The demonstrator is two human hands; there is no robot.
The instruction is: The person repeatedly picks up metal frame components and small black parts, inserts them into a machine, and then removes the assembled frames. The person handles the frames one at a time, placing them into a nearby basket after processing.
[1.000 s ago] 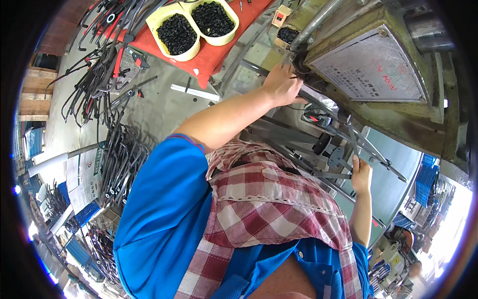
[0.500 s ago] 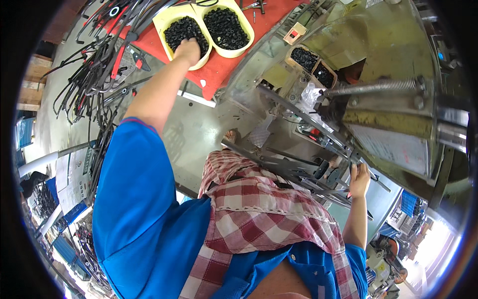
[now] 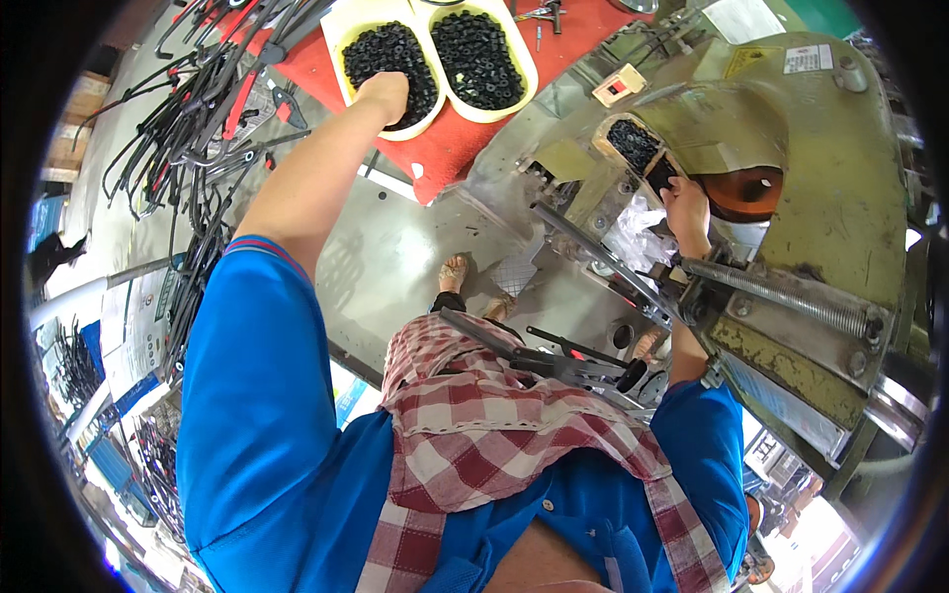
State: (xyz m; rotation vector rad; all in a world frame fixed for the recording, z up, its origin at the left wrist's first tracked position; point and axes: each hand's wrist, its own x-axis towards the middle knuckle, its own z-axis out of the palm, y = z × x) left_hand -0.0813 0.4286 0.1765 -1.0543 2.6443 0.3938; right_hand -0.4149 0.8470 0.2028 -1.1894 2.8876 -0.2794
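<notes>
My left hand is down in the left cream tub, which is full of small black ring-like parts. Its fingers look curled among them; their tips are hidden. Beside it stands a second cream tub of similar black parts. My right hand reaches past a coil spring to a small two-section box on the green machine, with its fingers bent together at the nearer section. Whatever they pinch is too small to make out. Black pieces fill the farther section.
A red cloth lies under the tubs. Many black bent rods hang at the left. The green machine with its long spring stands at the right. Dark metal bars lie across my lap; a switch box sits beyond.
My right hand has left the metal bars by the machine's near side and moved forward to the small box. My left hand stays in the left tub. The view has shifted a little.
</notes>
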